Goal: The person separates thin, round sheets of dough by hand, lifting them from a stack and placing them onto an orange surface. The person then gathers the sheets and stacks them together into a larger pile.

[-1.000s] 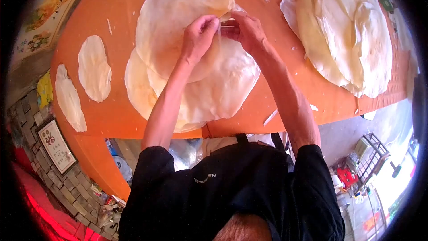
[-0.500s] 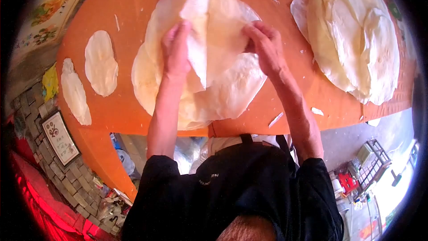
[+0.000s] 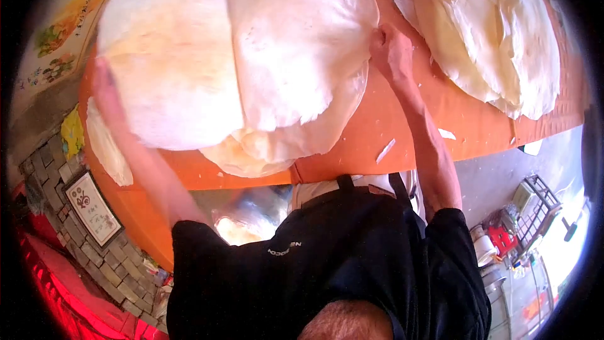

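A large, thin, pale flatbread (image 3: 176,56) lies opened out, a crease running down its middle between two broad flaps. My left hand (image 3: 106,79), blurred by motion, grips its left edge; the fingertips are hidden. My right hand (image 3: 391,50) is closed in a pinch at the right edge of the right flap (image 3: 302,38). Under the opened sheet, more flatbread layers (image 3: 340,119) stick out toward me. A narrow strip of flatbread (image 3: 107,145) sits below my left forearm, partly covered.
A tall pile of folded flatbreads (image 3: 484,38) stands at the right of the orange-covered table (image 3: 352,151). White scraps (image 3: 385,151) are scattered near its front edge. A framed picture (image 3: 92,211) leans at the lower left, and a metal rack (image 3: 535,214) is at the lower right.
The folded flatbread between my hands has been spread wide. My left hand has swung far left, and its flap now covers the small oval piece. My right hand has shifted slightly right.
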### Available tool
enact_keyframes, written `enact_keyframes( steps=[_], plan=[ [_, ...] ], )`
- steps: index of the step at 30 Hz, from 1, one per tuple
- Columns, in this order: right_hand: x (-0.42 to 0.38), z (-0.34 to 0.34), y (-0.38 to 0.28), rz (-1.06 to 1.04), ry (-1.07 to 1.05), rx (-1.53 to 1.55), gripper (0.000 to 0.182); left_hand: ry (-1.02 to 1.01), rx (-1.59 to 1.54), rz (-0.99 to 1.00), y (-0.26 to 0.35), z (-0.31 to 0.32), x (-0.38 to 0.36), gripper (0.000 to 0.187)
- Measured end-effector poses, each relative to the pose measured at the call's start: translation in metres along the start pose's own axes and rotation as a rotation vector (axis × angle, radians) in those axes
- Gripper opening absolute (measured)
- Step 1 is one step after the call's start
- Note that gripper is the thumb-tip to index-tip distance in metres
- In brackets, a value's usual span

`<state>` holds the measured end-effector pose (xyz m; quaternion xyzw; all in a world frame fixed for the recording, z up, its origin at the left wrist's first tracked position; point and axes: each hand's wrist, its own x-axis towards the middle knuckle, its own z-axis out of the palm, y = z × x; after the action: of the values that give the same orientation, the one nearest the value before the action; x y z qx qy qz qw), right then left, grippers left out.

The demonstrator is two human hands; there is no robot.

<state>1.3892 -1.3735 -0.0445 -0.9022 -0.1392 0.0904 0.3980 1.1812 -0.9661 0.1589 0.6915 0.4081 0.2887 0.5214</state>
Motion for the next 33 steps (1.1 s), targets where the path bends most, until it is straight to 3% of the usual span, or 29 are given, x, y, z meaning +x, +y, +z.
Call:
enact_keyframes(
  steps=[1, 2, 4, 7, 9, 10, 11, 12, 13, 15, 18, 20, 22, 24, 25, 26, 27, 30, 33],
  plan=[
    [0.000, 0.001, 0.001, 0.050, -0.002, 0.017, 0.027, -0.001, -0.041, -0.012, 0.016, -0.016, 0.011, 0.057],
    [0.000, -0.002, -0.001, 0.050, -0.068, 0.059, 0.029, 0.138, 0.273, 0.136, 0.024, -0.037, 0.033, 0.052],
    [-0.001, -0.013, -0.008, 0.057, -0.200, 0.139, 0.032, 0.190, 0.077, 0.113, 0.049, -0.036, 0.035, 0.045],
    [-0.004, -0.001, -0.026, 0.242, -0.180, 0.442, 0.042, 0.090, 0.185, 0.228, 0.072, 0.030, -0.008, 0.036],
    [0.000, 0.005, -0.026, 0.431, -0.314, 0.704, 0.050, -0.154, 0.268, 0.190, 0.053, 0.077, -0.032, 0.023],
    [0.001, 0.007, -0.025, 0.528, -0.381, 0.829, 0.054, -0.322, 0.242, 0.068, 0.041, 0.105, -0.054, 0.020],
    [-0.003, 0.005, -0.026, 0.552, -0.420, 0.918, 0.054, -0.567, 0.197, 0.267, 0.017, 0.129, -0.069, 0.020],
    [-0.009, -0.001, -0.028, 0.575, -0.455, 1.008, 0.055, -0.754, 0.046, 0.248, 0.002, 0.160, -0.090, 0.022],
    [-0.013, -0.007, -0.031, 0.593, -0.487, 1.100, 0.056, -0.828, 0.014, 0.188, -0.012, 0.179, -0.115, 0.025],
    [-0.011, -0.010, -0.024, 0.633, -0.511, 1.191, 0.054, -0.906, 0.315, 0.154, -0.019, 0.193, -0.157, 0.031],
    [-0.022, 0.003, -0.005, 0.619, -0.454, 1.074, 0.047, -0.781, 0.376, 0.278, -0.055, 0.172, -0.187, 0.031],
    [-0.035, 0.011, -0.021, 0.456, -0.365, 0.850, 0.045, -0.561, 0.355, 0.151, -0.084, 0.137, -0.197, 0.030],
    [-0.035, 0.016, -0.020, 0.406, -0.310, 0.814, 0.039, -0.326, 0.368, 0.104, -0.119, 0.090, -0.194, 0.032],
    [-0.028, 0.010, -0.027, 0.382, -0.345, 0.773, 0.034, -0.080, 0.603, 0.077, -0.152, 0.037, -0.187, 0.034],
    [-0.030, -0.009, -0.047, 0.244, -0.293, 0.752, 0.029, 0.009, 0.754, 0.060, -0.174, 0.009, -0.183, 0.039],
    [-0.025, -0.026, -0.055, 0.180, -0.289, 0.528, 0.032, 0.099, 0.902, 0.040, -0.193, -0.016, -0.180, 0.044],
    [-0.025, -0.042, -0.062, 0.091, -0.219, 0.609, 0.030, 0.088, 1.004, -0.062, -0.203, -0.037, -0.179, 0.057],
    [-0.012, -0.084, -0.048, 0.228, -0.184, 0.592, 0.027, 0.137, 1.002, -0.265, -0.258, -0.081, -0.181, 0.069],
    [0.005, -0.064, 0.040, 0.380, -0.258, 0.627, 0.029, 0.062, 0.641, -0.384, -0.257, -0.067, -0.181, 0.067]
  ],
)
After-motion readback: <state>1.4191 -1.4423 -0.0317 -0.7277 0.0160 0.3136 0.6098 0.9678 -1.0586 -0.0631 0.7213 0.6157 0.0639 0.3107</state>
